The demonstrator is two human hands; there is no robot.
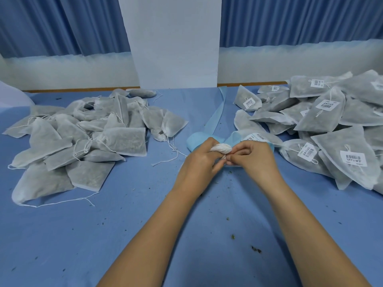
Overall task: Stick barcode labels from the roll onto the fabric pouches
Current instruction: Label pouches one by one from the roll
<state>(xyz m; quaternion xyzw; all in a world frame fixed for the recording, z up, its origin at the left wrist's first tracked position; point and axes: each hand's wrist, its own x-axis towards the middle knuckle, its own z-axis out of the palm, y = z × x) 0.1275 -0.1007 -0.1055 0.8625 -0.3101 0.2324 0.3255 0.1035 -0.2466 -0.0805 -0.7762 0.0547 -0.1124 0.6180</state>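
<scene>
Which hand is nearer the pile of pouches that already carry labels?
Right. The right hand sits just beside the labelled pile; the left hand, gripping a white bundle, lies farther off beyond it.

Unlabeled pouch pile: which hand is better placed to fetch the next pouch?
Left, probably. The unlabeled pouch pile lies on the left hand's side; the labeled pile is by the right hand. Both are busy: the left grip holds a white wad, the right pinches at its end.
</scene>
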